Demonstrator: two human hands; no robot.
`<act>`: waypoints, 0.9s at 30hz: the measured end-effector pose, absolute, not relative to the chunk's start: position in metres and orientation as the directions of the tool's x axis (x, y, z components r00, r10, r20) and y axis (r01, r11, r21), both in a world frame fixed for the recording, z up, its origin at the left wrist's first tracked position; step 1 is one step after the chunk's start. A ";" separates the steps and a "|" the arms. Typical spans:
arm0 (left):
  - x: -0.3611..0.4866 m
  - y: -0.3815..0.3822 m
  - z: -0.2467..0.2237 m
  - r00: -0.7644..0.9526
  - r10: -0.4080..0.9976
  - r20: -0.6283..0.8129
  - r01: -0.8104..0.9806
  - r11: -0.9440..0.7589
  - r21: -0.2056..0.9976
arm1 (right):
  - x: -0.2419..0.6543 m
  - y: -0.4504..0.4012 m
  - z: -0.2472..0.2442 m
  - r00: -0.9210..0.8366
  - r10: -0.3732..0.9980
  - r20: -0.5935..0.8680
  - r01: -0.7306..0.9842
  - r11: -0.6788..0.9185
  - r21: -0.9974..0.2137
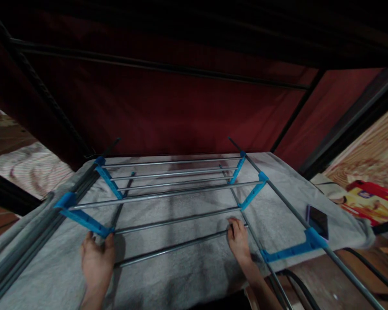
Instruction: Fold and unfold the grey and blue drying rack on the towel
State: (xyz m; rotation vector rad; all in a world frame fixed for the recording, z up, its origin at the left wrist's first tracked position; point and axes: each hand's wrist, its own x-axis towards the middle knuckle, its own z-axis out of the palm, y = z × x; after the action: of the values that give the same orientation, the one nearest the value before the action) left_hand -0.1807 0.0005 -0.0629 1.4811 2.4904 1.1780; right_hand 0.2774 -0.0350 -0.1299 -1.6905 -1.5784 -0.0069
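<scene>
Gray metal-tube rack with blue plastic brackets (pixel 168 195) on gray cloth (pixel 187 275), between and beyond hands. Left hand (pixel 98 261) touching near-left bracket; grip closure can't tell. Right hand (pixel 238 242): grip closed on nearest crosswise tube (pixel 174 249). Red-yellow package (pixel 375 200) far right, lettering unreadable.

The rack (pixel 168 195) stands on the cloth (pixel 148 284), 1 phone (pixel 318 220) to its right, seemingly a packet (pixel 375 200) beyond.

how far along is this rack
Partly built, it seems. Done: crossbars span the far brackets. In hand: the right hand is on a rod; the left hand is at the near left bracket. Apparently left: seating that rod and filling the near right bracket, which bears no crossbar.
</scene>
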 end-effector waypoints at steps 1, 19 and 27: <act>-0.174 -0.007 -0.064 -0.523 0.750 0.406 0.771 0.212 0.601 | 0.275 -0.037 -0.130 0.171 0.851 0.497 0.840 0.138 -0.524; -0.116 -0.040 -0.110 0.375 0.816 0.441 0.844 -0.497 0.201 | 0.271 -0.043 -0.121 -0.134 0.900 0.416 0.854 0.318 -0.412; -0.114 -0.041 -0.111 0.386 0.783 0.487 0.871 -0.483 0.086 | 0.274 -0.034 -0.104 -0.169 0.863 0.476 0.863 0.363 -0.352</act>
State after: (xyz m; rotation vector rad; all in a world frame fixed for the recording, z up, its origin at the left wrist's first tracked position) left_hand -0.1144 -0.0413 -0.1107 2.7638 1.6705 0.7972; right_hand 0.2737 -0.0340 -0.1043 -1.4894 -2.0182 0.0002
